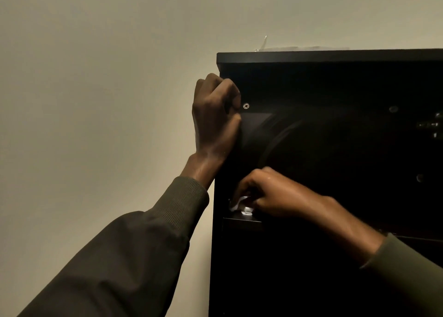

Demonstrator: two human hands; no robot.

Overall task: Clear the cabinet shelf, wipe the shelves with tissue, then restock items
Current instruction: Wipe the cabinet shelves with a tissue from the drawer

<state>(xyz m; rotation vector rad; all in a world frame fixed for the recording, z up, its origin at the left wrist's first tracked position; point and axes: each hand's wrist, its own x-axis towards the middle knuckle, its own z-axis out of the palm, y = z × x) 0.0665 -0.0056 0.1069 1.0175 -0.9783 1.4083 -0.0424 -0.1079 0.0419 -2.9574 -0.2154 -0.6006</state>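
Beige wall beside dark cabinet

Cabinet, dark, upper compartment: interior mostly unlit, contents can't be told. Left side panel edge taken up by left hand, curled round it. Front-left corner of shelf occupied by right hand w/ white tissue pressed on the board. Screw and metal fittings stand out from inner walls. Bare wall left of cabinet: open room.
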